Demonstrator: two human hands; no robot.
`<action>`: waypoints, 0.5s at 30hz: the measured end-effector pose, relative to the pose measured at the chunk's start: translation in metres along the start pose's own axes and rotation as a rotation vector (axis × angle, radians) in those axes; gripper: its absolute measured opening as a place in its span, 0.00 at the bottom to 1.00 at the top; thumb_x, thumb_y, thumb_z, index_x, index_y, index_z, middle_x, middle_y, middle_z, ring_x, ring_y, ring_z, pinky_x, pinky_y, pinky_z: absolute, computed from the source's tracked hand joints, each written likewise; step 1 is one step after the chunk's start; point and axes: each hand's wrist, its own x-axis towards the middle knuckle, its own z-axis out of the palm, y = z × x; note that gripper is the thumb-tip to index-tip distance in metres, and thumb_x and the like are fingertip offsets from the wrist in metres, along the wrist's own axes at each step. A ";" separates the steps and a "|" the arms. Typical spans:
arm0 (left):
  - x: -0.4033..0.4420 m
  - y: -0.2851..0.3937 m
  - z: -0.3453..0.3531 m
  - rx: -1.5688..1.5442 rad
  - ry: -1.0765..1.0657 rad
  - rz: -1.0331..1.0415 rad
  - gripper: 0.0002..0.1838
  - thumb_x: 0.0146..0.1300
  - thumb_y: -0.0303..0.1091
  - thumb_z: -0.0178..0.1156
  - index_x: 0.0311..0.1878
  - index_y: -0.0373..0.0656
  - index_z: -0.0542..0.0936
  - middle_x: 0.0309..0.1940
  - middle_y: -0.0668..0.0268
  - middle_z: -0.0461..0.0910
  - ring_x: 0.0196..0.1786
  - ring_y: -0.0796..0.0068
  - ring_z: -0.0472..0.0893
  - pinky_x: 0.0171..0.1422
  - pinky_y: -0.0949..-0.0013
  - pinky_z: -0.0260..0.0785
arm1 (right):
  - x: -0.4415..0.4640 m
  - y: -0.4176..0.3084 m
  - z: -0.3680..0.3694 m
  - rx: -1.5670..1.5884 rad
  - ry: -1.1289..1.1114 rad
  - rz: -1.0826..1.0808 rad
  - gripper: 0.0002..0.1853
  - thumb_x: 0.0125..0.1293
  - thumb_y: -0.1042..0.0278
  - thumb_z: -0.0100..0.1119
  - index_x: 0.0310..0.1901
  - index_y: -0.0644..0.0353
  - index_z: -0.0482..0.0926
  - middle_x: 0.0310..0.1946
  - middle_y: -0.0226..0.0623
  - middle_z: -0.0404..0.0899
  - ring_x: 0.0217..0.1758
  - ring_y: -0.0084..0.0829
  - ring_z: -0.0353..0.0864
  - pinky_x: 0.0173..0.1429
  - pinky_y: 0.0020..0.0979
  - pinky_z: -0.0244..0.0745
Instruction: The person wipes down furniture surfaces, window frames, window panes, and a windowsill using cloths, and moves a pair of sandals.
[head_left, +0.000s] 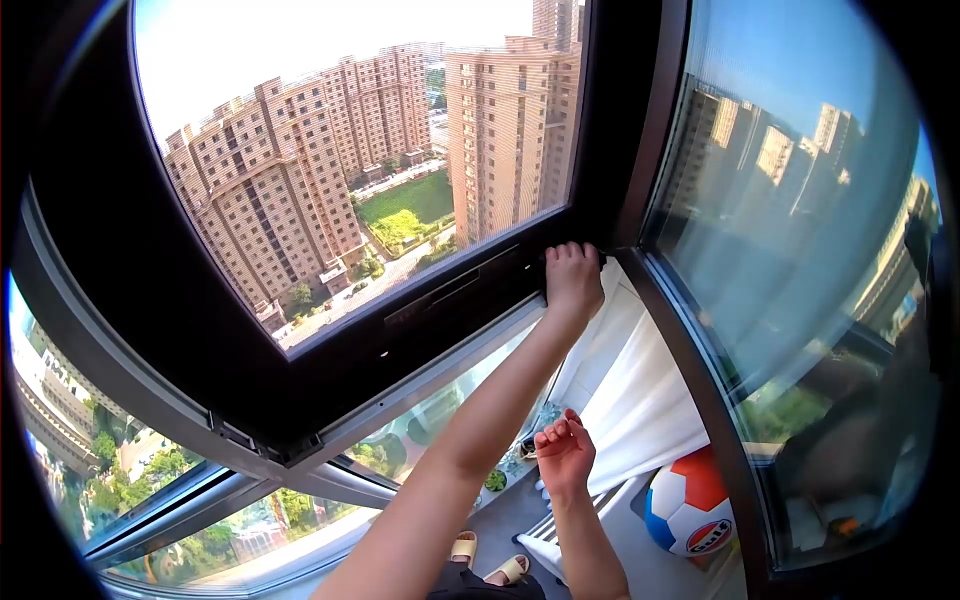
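Note:
My left hand [574, 282] reaches up with its fingers curled over the lower right corner of a dark window frame [445, 300]. Fine lines like a mesh show across the view inside this frame. My right hand [566, 455] is lower down, in front of the white curtain [640, 390], palm turned up and fingers loosely bent. Nothing shows in it, and it is apart from the frame. To the right stands a glass pane [790, 220] in a dark upright frame [690, 350], with reflections of buildings on it.
A red, white and blue ball [692, 505] lies on the floor by the curtain. A white rack [545, 545] stands near my feet in yellow slippers [512, 570]. A small green plant [495, 481] sits by the low windows. Tall buildings [270, 180] are outside.

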 end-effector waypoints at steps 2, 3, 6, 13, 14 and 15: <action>-0.030 -0.019 -0.020 0.059 0.081 -0.005 0.19 0.48 0.34 0.56 0.45 0.39 0.75 0.33 0.58 0.74 0.39 0.59 0.74 0.51 0.60 0.61 | 0.003 0.013 0.001 0.012 -0.027 0.051 0.09 0.64 0.72 0.49 0.40 0.57 0.79 0.24 0.29 0.74 0.27 0.25 0.71 0.37 0.28 0.66; -0.048 -0.030 -0.035 0.095 0.120 -0.005 0.20 0.48 0.34 0.57 0.46 0.38 0.75 0.33 0.58 0.74 0.39 0.59 0.74 0.51 0.60 0.62 | 0.005 0.020 0.003 0.019 -0.033 0.074 0.09 0.64 0.72 0.49 0.40 0.57 0.79 0.24 0.29 0.74 0.27 0.25 0.71 0.37 0.28 0.66; -0.108 -0.071 -0.102 0.057 0.046 -0.073 0.25 0.47 0.35 0.59 0.50 0.38 0.74 0.39 0.56 0.76 0.42 0.59 0.75 0.53 0.61 0.63 | 0.010 0.043 0.015 0.045 -0.071 0.146 0.09 0.63 0.72 0.49 0.41 0.57 0.79 0.23 0.29 0.74 0.28 0.25 0.72 0.39 0.28 0.66; -0.227 -0.140 -0.224 0.267 -0.046 -0.264 0.26 0.46 0.34 0.58 0.51 0.37 0.72 0.46 0.54 0.76 0.50 0.56 0.74 0.61 0.57 0.60 | -0.002 0.082 0.041 0.020 -0.106 0.174 0.09 0.62 0.75 0.48 0.44 0.58 0.75 0.22 0.30 0.72 0.27 0.25 0.70 0.37 0.28 0.66; -0.237 -0.144 -0.231 0.310 -0.018 -0.272 0.26 0.47 0.35 0.58 0.52 0.37 0.72 0.47 0.54 0.75 0.50 0.56 0.73 0.61 0.57 0.60 | -0.004 0.085 0.042 0.011 -0.118 0.166 0.10 0.62 0.75 0.47 0.44 0.59 0.74 0.22 0.30 0.71 0.28 0.25 0.69 0.38 0.28 0.65; -0.246 -0.147 -0.236 0.352 0.006 -0.276 0.26 0.47 0.35 0.58 0.52 0.37 0.72 0.47 0.54 0.75 0.51 0.56 0.73 0.61 0.57 0.59 | -0.008 0.088 0.046 -0.008 -0.126 0.170 0.09 0.62 0.75 0.47 0.43 0.58 0.75 0.22 0.30 0.71 0.28 0.25 0.69 0.38 0.28 0.65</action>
